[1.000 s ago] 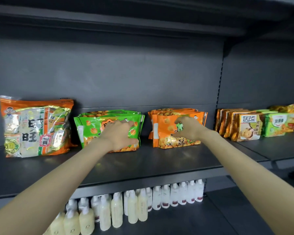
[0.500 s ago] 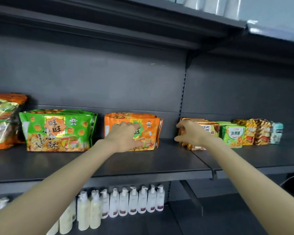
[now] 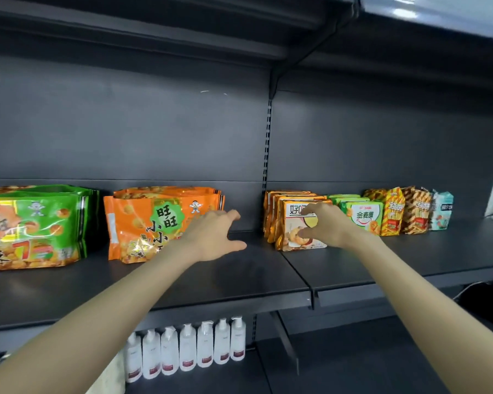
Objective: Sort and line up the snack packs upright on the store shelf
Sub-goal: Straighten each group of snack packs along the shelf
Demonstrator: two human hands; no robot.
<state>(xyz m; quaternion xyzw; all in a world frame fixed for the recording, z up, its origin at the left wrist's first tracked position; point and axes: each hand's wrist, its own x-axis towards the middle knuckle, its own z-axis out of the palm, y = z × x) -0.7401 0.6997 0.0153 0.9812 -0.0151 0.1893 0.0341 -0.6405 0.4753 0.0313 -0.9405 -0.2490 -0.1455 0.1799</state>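
Observation:
Snack packs stand in rows on the dark shelf [image 3: 239, 282]. At the far left are green packs [image 3: 32, 226], then orange packs [image 3: 143, 220]. Right of the shelf joint stands a row of orange-and-white cookie packs [image 3: 289, 240]. My right hand [image 3: 325, 226] holds the front cookie pack, fingers on its top edge and thumb low on its face. My left hand [image 3: 214, 234] is open with spread fingers. It hovers over bare shelf by the right end of the orange packs, apart from them.
Further right stand small green packs [image 3: 363, 214], striped fries packs [image 3: 404, 211] and a pale blue pack [image 3: 441, 209]. White pump bottles [image 3: 188, 348] line the shelf below. Another shelf [image 3: 182, 29] overhangs above. A slotted upright [image 3: 266, 155] divides the back panel.
The view has shifted right. My left hand has come off the orange packs and moved right over bare shelf. My right hand has settled on the front cookie pack.

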